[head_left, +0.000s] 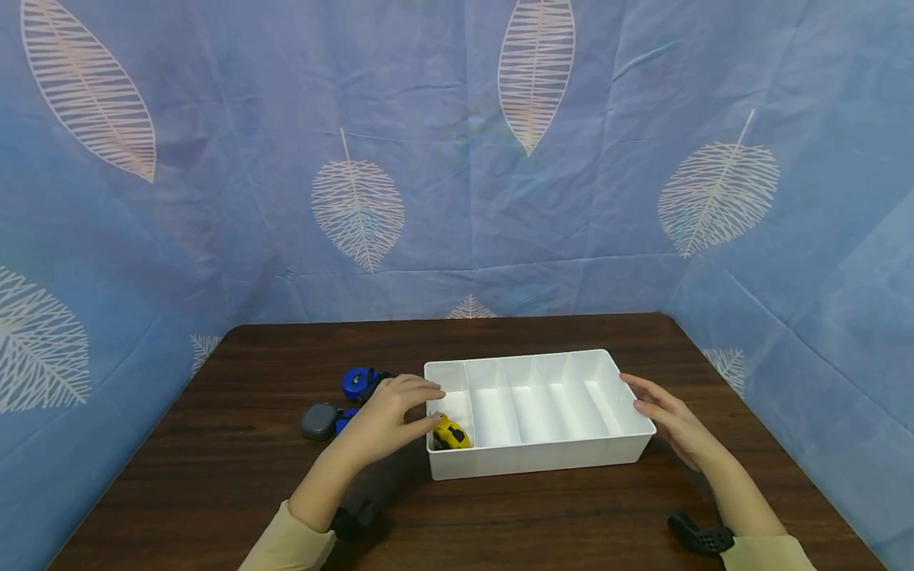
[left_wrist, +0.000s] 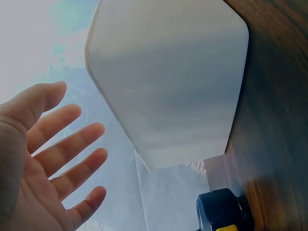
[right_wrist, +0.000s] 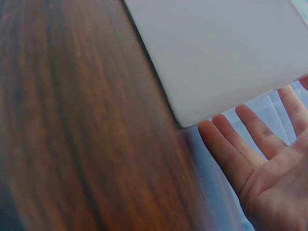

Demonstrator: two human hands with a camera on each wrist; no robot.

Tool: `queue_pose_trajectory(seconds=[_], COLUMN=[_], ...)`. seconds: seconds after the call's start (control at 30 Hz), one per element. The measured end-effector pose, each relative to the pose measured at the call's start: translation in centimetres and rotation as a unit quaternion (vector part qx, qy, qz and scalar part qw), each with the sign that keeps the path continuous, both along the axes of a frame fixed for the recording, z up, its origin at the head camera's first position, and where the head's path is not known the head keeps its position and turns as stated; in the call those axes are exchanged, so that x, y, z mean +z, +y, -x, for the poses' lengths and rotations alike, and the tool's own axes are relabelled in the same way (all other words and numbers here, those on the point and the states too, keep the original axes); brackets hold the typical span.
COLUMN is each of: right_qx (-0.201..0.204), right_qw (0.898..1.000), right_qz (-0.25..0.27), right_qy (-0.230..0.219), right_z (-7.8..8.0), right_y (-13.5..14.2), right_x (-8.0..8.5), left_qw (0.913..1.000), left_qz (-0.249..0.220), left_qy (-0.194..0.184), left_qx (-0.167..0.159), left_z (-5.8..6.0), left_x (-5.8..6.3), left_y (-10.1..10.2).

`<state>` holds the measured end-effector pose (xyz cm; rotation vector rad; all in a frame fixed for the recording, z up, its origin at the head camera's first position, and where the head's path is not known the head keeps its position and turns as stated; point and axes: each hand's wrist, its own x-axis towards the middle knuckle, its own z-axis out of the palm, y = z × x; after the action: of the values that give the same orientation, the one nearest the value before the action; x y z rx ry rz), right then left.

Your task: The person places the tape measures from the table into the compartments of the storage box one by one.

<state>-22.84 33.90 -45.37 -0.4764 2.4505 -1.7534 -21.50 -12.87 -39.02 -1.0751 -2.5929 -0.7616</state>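
A white divided tray point(head_left: 543, 456) with several long compartments lies on the table, its leftmost one holding a small yellow-and-black object point(head_left: 451, 432). Over the left end of the tray is my left hand point(head_left: 389, 416), with fingertips at the rim and thumb close to the yellow-and-black object. In the left wrist view the fingers of that hand are spread and hold nothing. My right hand point(head_left: 671, 420) is at the tray's right end. Its straight fingers point(right_wrist: 262, 132) meet the tray's outer wall point(right_wrist: 226, 57) in the right wrist view.
A blue tape measure point(head_left: 359, 382) sits beyond my left hand. Nearer lie a grey rounded object point(head_left: 319, 421) and a blue piece point(head_left: 345, 419), partly hidden by that hand. Dark wood table point(head_left: 200, 476) surrounds the tray, with a leaf-patterned blue cloth point(head_left: 443, 198) behind.
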Motion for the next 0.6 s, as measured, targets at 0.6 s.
queue_pose_trajectory(seconds=[0.6], right_qx=[-0.005], right_qw=[1.0], right_qz=[0.004], right_qy=[-0.008], right_z=[0.2], right_y=[0.3], right_x=[-0.2], left_qw=[0.9976], left_qz=[-0.004], left_qy=[0.047], left_qx=[0.05], left_z=[0.2], left_x=[-0.2], left_y=[-1.3])
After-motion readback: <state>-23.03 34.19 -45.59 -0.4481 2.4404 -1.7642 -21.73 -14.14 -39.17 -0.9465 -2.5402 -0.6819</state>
